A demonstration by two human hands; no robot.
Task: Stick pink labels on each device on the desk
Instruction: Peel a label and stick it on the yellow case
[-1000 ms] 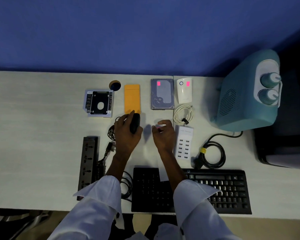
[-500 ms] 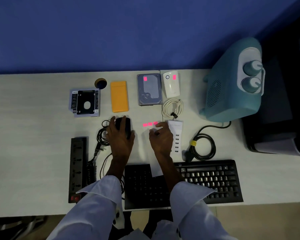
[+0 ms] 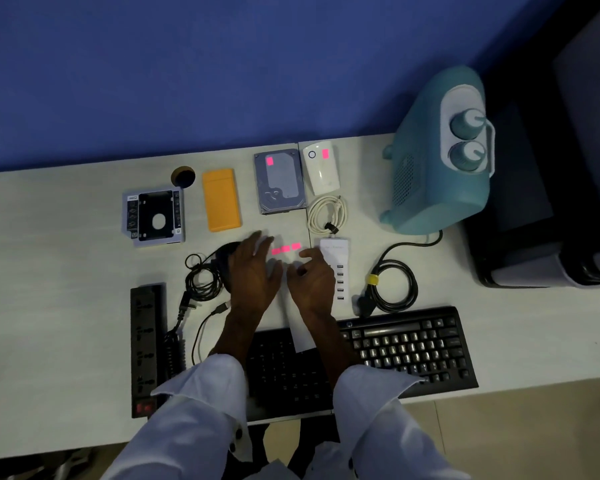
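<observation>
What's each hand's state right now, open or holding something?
Left hand: open, fingers straight, partly over the computer mouse.
Right hand: fingers bent at the pink label sheet; grip cannot be told.

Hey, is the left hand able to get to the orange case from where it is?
Probably yes: the orange case lies just beyond the left hand, with only bare desk between them.

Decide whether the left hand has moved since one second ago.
Yes. The left hand has shifted right relative to the orange case, from the black mouse toward the pink labels.
</observation>
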